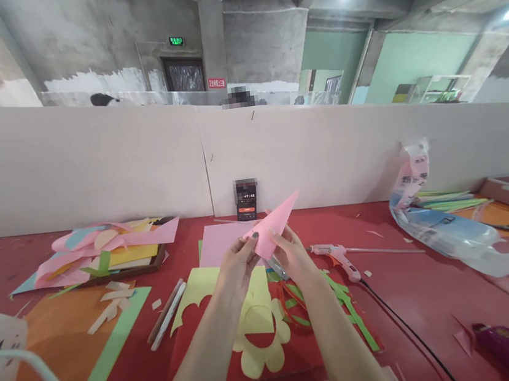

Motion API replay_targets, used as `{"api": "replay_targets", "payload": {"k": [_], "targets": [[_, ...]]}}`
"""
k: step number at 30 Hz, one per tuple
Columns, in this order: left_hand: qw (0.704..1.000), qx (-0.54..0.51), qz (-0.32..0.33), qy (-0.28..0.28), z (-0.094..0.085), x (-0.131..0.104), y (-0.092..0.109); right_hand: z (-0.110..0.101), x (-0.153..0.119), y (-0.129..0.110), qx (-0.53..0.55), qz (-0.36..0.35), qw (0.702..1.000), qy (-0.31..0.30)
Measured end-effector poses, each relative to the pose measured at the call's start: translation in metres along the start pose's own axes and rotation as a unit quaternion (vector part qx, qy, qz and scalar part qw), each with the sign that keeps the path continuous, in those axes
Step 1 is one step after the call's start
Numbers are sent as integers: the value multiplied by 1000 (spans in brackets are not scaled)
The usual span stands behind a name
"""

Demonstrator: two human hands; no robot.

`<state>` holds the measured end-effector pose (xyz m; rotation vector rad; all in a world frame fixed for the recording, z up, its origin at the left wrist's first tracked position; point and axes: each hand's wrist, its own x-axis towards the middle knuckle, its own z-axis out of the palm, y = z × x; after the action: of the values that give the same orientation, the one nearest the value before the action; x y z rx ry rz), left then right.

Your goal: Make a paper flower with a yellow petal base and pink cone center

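Observation:
Both hands hold a pink sheet of paper, bent into a pointed, cone-like shape, above the middle of the red table. My left hand pinches its left edge, thumb on top. On the opposite side my right hand grips the lower right edge, its fingers partly behind the paper. Beneath the hands lie a yellow sheet with a scalloped cut edge and a yellow flower-shaped cutout. Red-handled scissors rest by my right forearm, among green paper strips.
A pink glue gun with its cord lies to the right; a purple tool is at lower right. Coloured paper scraps fill a tray at left. A phone leans on the white partition. A white cable crosses lower left.

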<state>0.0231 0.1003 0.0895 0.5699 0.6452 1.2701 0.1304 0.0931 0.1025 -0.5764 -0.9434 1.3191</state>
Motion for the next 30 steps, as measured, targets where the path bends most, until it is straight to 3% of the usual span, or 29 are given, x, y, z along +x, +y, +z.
{"api": "replay_targets", "payload": {"k": [12, 16, 20, 24, 30], "targets": [[996, 39, 53, -57, 9, -4, -7, -1, 7, 3, 37, -49, 994, 93], [989, 132, 65, -16, 9, -5, -5, 2, 6, 3, 13, -59, 995, 82], [984, 160, 69, 21, 6, -2, -3, 1, 5, 6, -85, -75, 990, 81], [987, 141, 78, 22, 7, -4, -3, -1, 6, 9, -125, -83, 983, 104], [998, 40, 52, -18, 10, -8, -6, 0, 8, 8, -29, -52, 994, 93]]}}
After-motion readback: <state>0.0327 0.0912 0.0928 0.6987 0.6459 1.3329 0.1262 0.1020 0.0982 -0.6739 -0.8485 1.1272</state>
